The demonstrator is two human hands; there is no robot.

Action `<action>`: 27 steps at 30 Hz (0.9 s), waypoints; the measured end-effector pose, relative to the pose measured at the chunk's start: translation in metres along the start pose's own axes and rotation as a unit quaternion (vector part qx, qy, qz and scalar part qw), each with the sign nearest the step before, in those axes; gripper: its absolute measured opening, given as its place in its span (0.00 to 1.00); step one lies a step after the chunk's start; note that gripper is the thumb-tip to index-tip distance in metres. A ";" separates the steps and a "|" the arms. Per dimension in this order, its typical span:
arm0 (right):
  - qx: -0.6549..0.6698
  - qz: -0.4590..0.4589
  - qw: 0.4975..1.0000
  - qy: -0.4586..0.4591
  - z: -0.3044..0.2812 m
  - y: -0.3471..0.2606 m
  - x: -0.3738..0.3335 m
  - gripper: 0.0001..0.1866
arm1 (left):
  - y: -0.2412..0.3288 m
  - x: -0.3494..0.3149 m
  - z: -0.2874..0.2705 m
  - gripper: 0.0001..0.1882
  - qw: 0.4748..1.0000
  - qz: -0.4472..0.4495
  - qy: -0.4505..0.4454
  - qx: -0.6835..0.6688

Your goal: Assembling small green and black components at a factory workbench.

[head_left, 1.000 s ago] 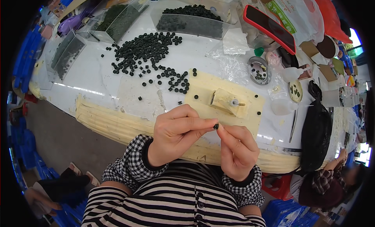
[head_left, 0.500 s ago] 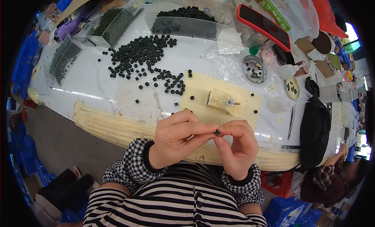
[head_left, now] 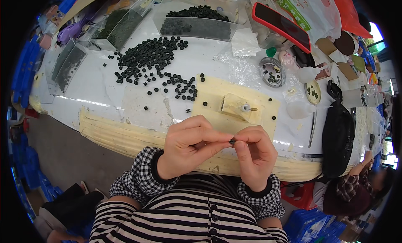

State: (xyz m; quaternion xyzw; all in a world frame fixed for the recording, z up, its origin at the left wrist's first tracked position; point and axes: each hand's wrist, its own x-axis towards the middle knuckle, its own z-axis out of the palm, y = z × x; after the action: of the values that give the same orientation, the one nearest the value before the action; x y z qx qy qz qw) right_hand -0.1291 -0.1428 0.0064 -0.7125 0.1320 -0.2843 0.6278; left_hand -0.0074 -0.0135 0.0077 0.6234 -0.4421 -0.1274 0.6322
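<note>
Between the fingertips of both hands, just over the table's near edge, is a small black round part, mostly covered by the fingers. My left hand pinches it from the left, thumb and forefinger pressed together. From the right, my right hand closes on the same part with thumb and forefinger. Beyond the hands stands a small tape-covered block with a metal pin sticking out to the right. It rests on a yellowish taped sheet. Several loose black parts lie on and around that sheet.
A heap of black parts spreads over the table at left. Clear bins line the back. At right are a red-cased phone, a round dish, tweezers and a black bag. Another person sits at far right.
My right thumb has shifted up and closed nearer the left fingertips, covering more of the small part. The view has moved slightly; the things on the table look unchanged.
</note>
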 end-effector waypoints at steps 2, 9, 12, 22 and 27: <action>-0.002 -0.004 1.000 -0.002 -0.001 0.001 0.000 0.04 | 0.000 0.000 0.000 0.13 1.000 -0.012 -0.001 -0.007; -0.068 -0.080 0.994 -0.003 -0.001 0.002 0.002 0.08 | 0.000 0.001 0.000 0.13 1.000 -0.014 0.013 -0.017; -0.099 -0.103 0.990 0.002 -0.001 0.001 0.003 0.09 | -0.002 0.000 0.000 0.13 1.000 -0.006 0.010 -0.018; -0.160 -0.151 0.975 0.026 0.000 -0.001 0.002 0.11 | 0.000 0.000 0.000 0.12 1.000 -0.022 -0.004 -0.013; -0.169 -0.155 0.973 0.030 0.000 -0.002 0.002 0.12 | 0.000 0.001 0.001 0.12 1.000 -0.019 -0.008 -0.014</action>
State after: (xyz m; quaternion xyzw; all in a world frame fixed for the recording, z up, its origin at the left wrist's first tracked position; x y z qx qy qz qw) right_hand -0.1275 -0.1434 0.0088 -0.8114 0.0851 -0.3730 0.4419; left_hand -0.0071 -0.0147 0.0077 0.6220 -0.4334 -0.1511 0.6345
